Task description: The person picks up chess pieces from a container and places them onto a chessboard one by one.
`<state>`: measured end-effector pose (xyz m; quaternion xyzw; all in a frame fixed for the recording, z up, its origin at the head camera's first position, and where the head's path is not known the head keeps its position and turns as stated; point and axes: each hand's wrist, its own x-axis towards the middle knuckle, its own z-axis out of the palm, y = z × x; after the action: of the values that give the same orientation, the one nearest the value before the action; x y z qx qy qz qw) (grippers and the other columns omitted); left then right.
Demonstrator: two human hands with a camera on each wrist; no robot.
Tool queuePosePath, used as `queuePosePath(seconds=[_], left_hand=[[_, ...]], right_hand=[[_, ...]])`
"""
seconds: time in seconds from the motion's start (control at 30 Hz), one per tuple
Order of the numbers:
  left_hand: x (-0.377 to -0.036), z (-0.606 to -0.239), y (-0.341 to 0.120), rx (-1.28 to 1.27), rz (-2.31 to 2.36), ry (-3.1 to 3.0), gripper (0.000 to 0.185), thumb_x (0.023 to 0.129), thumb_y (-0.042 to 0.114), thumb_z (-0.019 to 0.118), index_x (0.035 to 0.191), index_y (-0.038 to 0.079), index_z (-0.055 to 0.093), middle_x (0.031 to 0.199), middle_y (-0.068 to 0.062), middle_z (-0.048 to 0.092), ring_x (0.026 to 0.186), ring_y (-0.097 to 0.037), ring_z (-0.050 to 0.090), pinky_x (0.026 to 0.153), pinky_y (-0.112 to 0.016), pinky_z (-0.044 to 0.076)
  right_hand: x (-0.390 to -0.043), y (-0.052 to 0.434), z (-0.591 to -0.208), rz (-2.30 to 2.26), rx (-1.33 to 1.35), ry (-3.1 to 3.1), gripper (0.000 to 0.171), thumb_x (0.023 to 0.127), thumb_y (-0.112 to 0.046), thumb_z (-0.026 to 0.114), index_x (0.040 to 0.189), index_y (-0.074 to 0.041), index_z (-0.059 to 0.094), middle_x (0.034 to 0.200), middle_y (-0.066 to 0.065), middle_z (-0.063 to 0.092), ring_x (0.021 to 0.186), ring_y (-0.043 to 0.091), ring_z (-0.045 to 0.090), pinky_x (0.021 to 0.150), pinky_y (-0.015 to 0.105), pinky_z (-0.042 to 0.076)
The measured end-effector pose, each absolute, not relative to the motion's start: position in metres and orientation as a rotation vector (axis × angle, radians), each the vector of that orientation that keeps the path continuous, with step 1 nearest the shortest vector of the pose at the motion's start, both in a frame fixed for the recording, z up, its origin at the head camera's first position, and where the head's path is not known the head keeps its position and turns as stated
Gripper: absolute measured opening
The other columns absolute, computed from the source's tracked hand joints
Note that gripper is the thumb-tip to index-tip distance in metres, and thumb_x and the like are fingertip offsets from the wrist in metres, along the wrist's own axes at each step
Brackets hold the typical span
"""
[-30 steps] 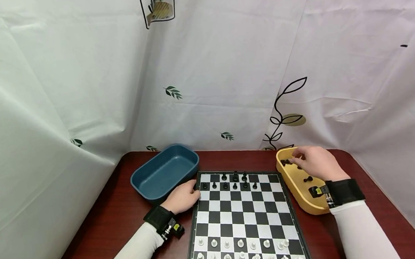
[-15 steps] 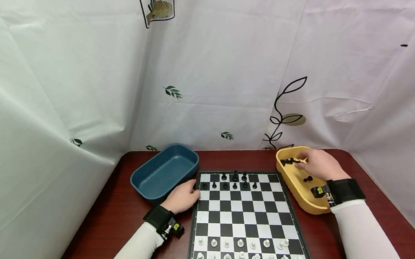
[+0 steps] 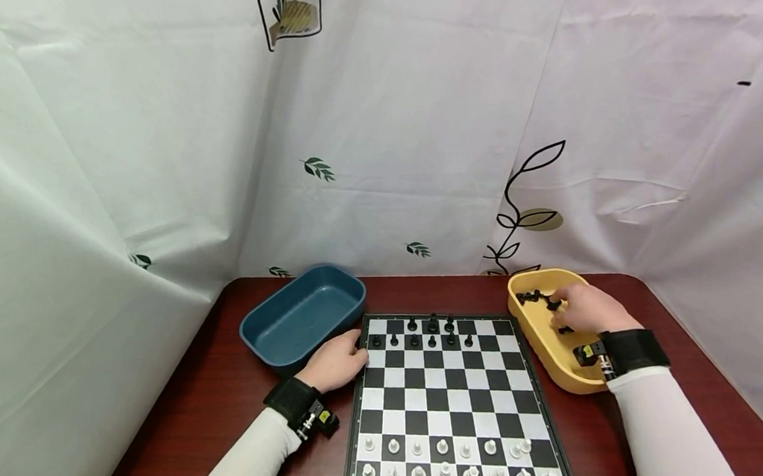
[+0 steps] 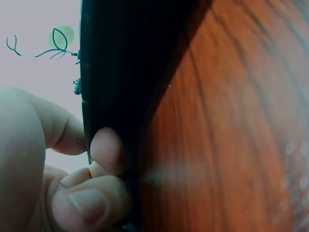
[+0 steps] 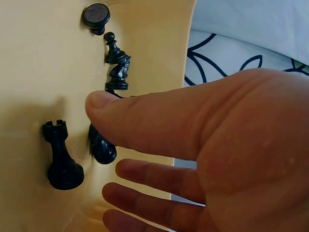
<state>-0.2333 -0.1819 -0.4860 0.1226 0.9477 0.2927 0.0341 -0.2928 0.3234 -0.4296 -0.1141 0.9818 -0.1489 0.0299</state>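
A chessboard point(image 3: 448, 397) lies on the table, with black pieces point(image 3: 431, 331) on its far rows and white pieces point(image 3: 443, 468) on its near rows. My left hand point(image 3: 337, 362) rests against the board's left edge point(image 4: 116, 72), one fingertip point(image 4: 106, 150) pressed on the black rim. My right hand point(image 3: 582, 310) is inside the yellow tray point(image 3: 530, 327). Its thumb point(image 5: 145, 125) reaches over a lying black piece point(image 5: 102, 149), and its fingers stretch out below. A black rook point(image 5: 60, 159), a knight point(image 5: 119, 70) and a pawn point(image 5: 110, 41) lie loose nearby.
An empty blue tray point(image 3: 303, 315) stands at the board's far left corner. The dark red table point(image 3: 186, 410) ends at white curtains on the left, back and right. Both wrists wear black straps with small cameras.
My right hand has drawn back from the yellow tray's far end toward its middle, over the loose black pieces. The left hand and the board have not moved.
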Motion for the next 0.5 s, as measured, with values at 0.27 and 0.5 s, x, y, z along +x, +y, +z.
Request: queuePosePath(seconds=[0.27,0.5], left_hand=[[-0.2333,-0.4865,-0.1814,0.385,0.915,2.910,0.042,0.102,0.022,0.059,0.140,0.006,0.069,0.084,0.008,0.065,0.079,-0.011,0.062,0.083,-0.038,0.053],[-0.2328,-0.4866,-0.1819,0.386,0.916,2.908,0.042,0.102,0.021,0.059,0.140,0.005,0.069,0.084,0.007,0.065,0.079,-0.011,0.062,0.083,-0.039,0.053]], right_hand=[[-0.2946,0.3233,-0.4337,-0.426,-0.360,3.021,0.049,0.083,-0.016,0.089,0.123,0.008,0.075,0.117,0.025,0.076,0.087,0.031,0.066,0.080,0.051,0.054],[-0.2959,0.3221,-0.4357,-0.422,-0.336,2.974,0.044,0.084,-0.014,0.088,0.121,0.008,0.075,0.112,0.022,0.076,0.087,0.030,0.066,0.078,0.048,0.054]])
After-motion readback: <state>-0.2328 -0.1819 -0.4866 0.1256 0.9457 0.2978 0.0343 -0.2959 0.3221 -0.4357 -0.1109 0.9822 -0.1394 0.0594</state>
